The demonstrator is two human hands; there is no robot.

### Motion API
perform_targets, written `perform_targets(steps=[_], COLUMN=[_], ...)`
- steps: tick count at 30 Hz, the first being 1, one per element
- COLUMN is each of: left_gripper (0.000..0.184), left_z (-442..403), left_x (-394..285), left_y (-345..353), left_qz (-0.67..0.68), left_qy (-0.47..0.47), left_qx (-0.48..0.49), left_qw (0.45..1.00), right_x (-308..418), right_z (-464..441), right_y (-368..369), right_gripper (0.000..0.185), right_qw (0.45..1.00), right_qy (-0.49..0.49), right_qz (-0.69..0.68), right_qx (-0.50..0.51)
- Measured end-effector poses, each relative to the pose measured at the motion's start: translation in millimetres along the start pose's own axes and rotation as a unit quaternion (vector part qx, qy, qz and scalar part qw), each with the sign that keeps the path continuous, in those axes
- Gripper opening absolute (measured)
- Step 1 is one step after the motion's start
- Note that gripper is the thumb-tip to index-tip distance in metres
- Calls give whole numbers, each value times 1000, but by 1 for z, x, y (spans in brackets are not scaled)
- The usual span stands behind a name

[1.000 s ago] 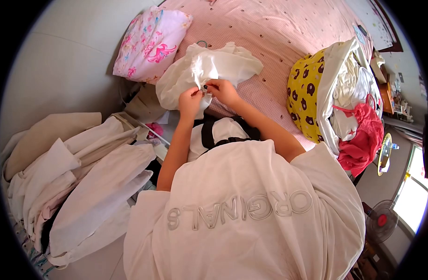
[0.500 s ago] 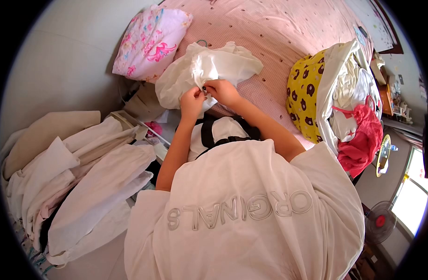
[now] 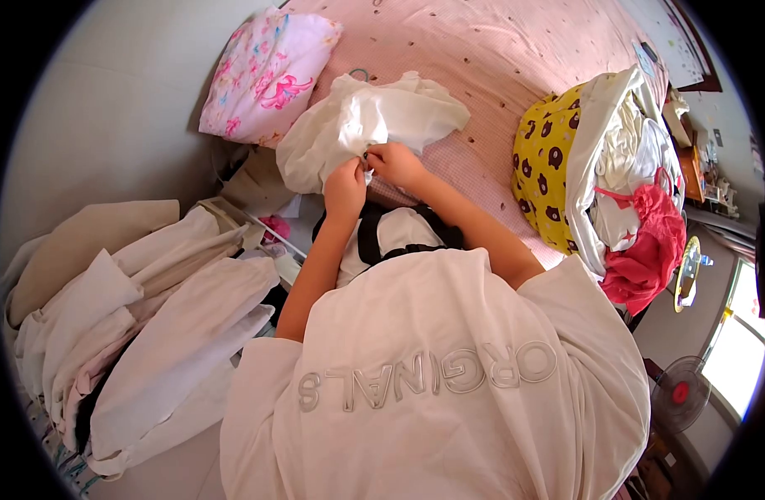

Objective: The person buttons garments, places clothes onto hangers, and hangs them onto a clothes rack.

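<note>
A crumpled white garment [image 3: 382, 112] lies at the near edge of the bed, its exact kind hard to make out. The curved hook of a greenish hanger [image 3: 359, 72] pokes out at its far side. My left hand [image 3: 346, 185] pinches the garment's near edge with closed fingers. Right beside it, my right hand [image 3: 396, 165] also pinches the cloth, the fingertips of both hands almost meeting. A tiny dark spot shows at the right fingertips; whether it is a button or a nail I cannot tell.
A pink bedsheet [image 3: 474, 50] covers the bed. At its far left stands a floral pillow [image 3: 270, 79]. On the right is a yellow bear-print basket [image 3: 545, 158] of clothes, with a red garment [image 3: 645, 242] hanging over. Several pale clothes [image 3: 174, 325] hang at left.
Both hands stay on the white garment with only small finger movements. The left hand has turned slightly, and the view has shifted very little.
</note>
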State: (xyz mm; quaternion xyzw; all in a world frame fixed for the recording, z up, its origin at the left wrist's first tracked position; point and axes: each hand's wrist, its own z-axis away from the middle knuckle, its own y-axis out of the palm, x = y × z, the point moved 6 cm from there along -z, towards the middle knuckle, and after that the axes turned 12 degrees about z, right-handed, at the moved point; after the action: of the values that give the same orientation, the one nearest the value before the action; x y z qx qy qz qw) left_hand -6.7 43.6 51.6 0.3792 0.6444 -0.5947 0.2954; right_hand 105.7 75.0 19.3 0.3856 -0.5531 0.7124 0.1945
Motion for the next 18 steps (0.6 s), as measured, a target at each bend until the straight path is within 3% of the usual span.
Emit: perform_targets(steps=[4,9,13,16,18], left_gripper=[11,11,11,10,10], left_z=[-1,-4,-3,-2,-1], left_x=[7,14,10,7,4], left_y=[-1,-4,-6,-5,-5], left_qz=[32,35,23,15,18], left_qy=[-31,-47,-17,0,25], left_qx=[-17,1,13,25,14], left_qw=[999,998,1000,1000,999], right_x=[0,5,4,-3,-3], right_z=[0,0,-1,-2,-1], right_y=[0,1,6,8,7], right_gripper=[18,19,19,20,19], right_qw=[1000,998,993,997,997], right_qy=[-9,-21,-25,-40,-49], right_qz=[19,-57,-97,-8,-24], right_qx=[0,27,60,58,50])
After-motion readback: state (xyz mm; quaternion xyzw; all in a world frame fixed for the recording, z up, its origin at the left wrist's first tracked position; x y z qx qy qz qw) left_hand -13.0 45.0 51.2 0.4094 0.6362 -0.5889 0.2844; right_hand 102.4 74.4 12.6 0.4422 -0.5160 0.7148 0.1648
